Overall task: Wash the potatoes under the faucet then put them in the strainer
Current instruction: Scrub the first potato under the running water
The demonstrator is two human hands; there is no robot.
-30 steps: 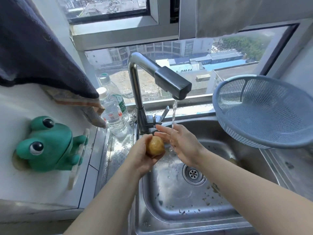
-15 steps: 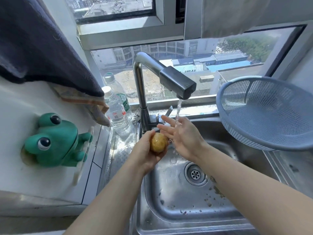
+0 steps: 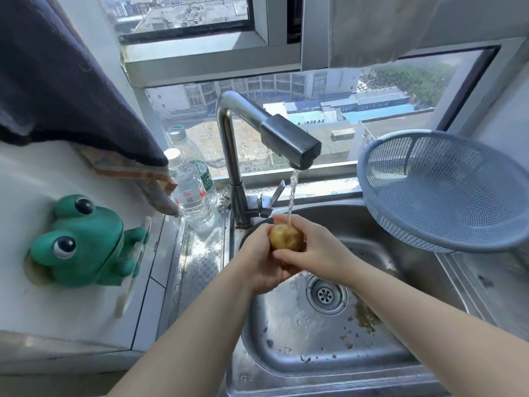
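Right hand (image 3: 316, 250) has joined left hand (image 3: 257, 263) — potato (image 3: 284, 238) between them (under faucet (image 3: 289, 141)).

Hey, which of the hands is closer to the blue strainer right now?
Right. The right hand holds the potato on the side facing the blue strainer; the left hand holds it from the opposite side, farther away.

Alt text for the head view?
Left hand and right hand hold a potato under the running faucet over a steel sink. An empty blue strainer sits to the right; a green frog and two bottles to the left.
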